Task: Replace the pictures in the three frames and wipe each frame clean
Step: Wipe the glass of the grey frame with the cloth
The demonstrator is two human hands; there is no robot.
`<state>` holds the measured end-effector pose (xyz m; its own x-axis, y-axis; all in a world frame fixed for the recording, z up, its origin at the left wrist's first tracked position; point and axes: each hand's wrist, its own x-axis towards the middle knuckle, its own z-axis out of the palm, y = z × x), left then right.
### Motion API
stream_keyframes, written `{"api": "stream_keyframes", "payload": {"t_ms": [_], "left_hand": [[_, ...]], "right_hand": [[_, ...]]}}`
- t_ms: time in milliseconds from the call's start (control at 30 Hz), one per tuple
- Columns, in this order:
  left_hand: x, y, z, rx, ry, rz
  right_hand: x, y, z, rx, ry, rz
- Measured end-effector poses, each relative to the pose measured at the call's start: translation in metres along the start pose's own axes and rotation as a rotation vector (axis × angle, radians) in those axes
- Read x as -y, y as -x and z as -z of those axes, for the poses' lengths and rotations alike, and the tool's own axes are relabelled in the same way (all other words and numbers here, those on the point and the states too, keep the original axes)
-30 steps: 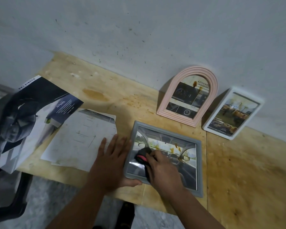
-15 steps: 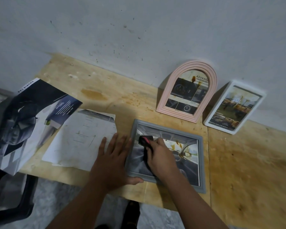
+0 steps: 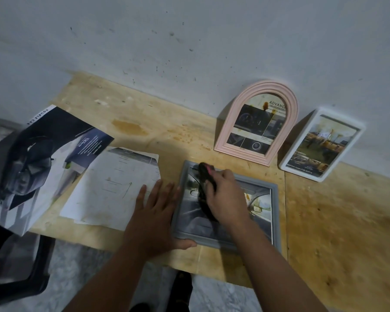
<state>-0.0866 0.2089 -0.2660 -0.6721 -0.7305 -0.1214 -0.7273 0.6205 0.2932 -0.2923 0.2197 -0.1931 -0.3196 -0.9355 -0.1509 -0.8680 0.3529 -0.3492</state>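
Cloth [image 3: 203, 176], dark, is gripped in the curled right hand [image 3: 225, 197] at the upper left corner of the grey frame [image 3: 276, 212], low centre on the bench [image 3: 336, 233], wiping its glass. The left hand [image 3: 154, 219], fingers spread flat, braces the frame's left edge against sliding.

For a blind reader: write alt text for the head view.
A right hand wipes a flat grey picture frame with a dark cloth while the left hand steadies its edge on a wooden table.
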Motion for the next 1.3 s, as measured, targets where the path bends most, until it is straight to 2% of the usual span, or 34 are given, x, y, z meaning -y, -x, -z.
{"api": "stream_keyframes", "payload": {"t_ms": [100, 200, 267, 300, 367, 433, 467, 533, 600, 667, 833, 967, 1100, 1167, 1233, 1300], "left_hand": [[0.001, 0.000, -0.001, 0.003, 0.003, 0.003], [0.001, 0.000, -0.003, -0.014, 0.009, -0.011], [0.001, 0.000, -0.003, -0.020, 0.009, -0.019], [0.001, 0.000, -0.003, -0.023, 0.013, -0.021], [0.000, 0.000, -0.002, -0.023, 0.014, -0.016], [0.000, 0.001, -0.001, -0.018, 0.006, -0.013], [0.000, 0.001, -0.001, -0.019, 0.001, -0.009], [0.000, 0.000, 0.000, -0.017, -0.004, 0.000], [0.000, 0.000, 0.000, -0.021, 0.005, -0.002], [0.000, 0.000, -0.001, -0.023, 0.013, -0.008], [0.000, 0.000, -0.002, -0.040, 0.002, -0.008], [0.000, 0.000, -0.003, -0.058, 0.004, -0.017], [0.000, -0.001, -0.003, -0.044, -0.007, -0.020], [0.000, -0.001, -0.002, -0.034, -0.013, -0.013], [0.000, 0.000, -0.002, -0.030, -0.014, -0.009], [0.000, 0.000, -0.001, -0.027, -0.010, -0.001]], "right_hand": [[0.002, 0.017, -0.031, 0.112, 0.222, 0.053], [0.001, 0.039, -0.027, 0.129, 0.187, 0.084], [-0.005, 0.051, -0.018, 0.227, 0.114, 0.107], [-0.008, 0.055, -0.012, 0.293, 0.017, 0.089], [-0.010, 0.054, 0.004, 0.385, -0.331, -0.032], [-0.009, 0.043, 0.014, 0.350, -0.663, -0.172], [-0.009, 0.035, 0.016, 0.308, -0.738, -0.221], [-0.005, 0.023, 0.014, 0.201, -0.656, -0.236], [-0.004, 0.020, 0.006, 0.132, -0.312, -0.189], [-0.003, 0.027, 0.000, 0.098, -0.056, -0.112], [-0.013, 0.047, -0.021, 0.095, 0.250, 0.054], [-0.012, 0.058, -0.023, 0.146, 0.144, 0.048], [-0.009, 0.072, -0.005, 0.406, 0.039, 0.036], [-0.011, 0.067, 0.012, 0.465, -0.115, 0.000], [-0.011, 0.046, 0.022, 0.335, -0.240, -0.045], [-0.012, 0.020, 0.018, 0.177, -0.199, -0.078]]}}
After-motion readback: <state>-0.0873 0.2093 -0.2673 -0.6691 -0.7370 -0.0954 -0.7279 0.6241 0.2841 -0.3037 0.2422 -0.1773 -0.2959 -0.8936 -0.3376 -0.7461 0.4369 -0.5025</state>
